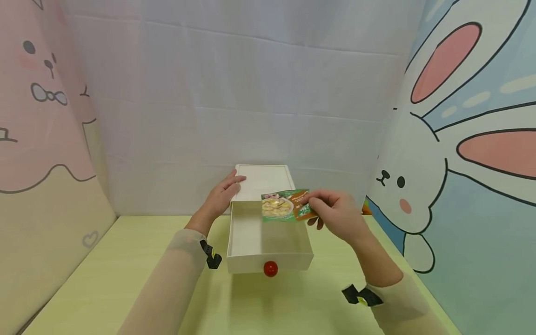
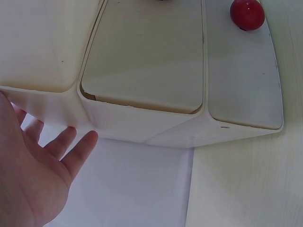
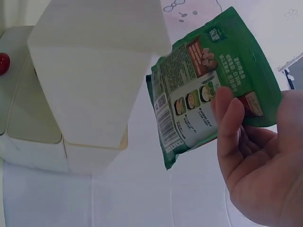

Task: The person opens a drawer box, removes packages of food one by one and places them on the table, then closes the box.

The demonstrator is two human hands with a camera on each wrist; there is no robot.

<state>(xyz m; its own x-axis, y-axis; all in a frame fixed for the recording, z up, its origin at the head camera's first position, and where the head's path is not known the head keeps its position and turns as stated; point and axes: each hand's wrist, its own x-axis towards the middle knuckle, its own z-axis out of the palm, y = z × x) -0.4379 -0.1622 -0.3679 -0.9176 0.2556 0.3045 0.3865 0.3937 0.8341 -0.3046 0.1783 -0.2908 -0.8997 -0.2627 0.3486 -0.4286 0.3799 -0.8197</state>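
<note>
My right hand (image 1: 339, 216) pinches a green food packet (image 1: 276, 208) by one end, above the pulled-out top drawer (image 1: 247, 264) of a white drawer cabinet (image 1: 265, 179). A bowl of food is printed on the packet's front. Its back (image 3: 208, 80), with small pictures and a barcode, shows in the right wrist view. My left hand (image 1: 219, 199) rests at the cabinet's upper left edge, thumb over the top. In the left wrist view that hand's fairly straight fingers (image 2: 78, 151) lie along the cabinet's side. A red round knob (image 1: 270, 268) sits on the drawer's front.
Beneath the open drawer, the left wrist view shows closed drawer fronts (image 2: 142, 52), one with a red knob (image 2: 247, 14). The cabinet stands on a pale yellow-green table (image 1: 125, 279) against a white cloth backdrop (image 1: 234, 93). Cartoon-printed panels (image 1: 418, 177) flank both sides.
</note>
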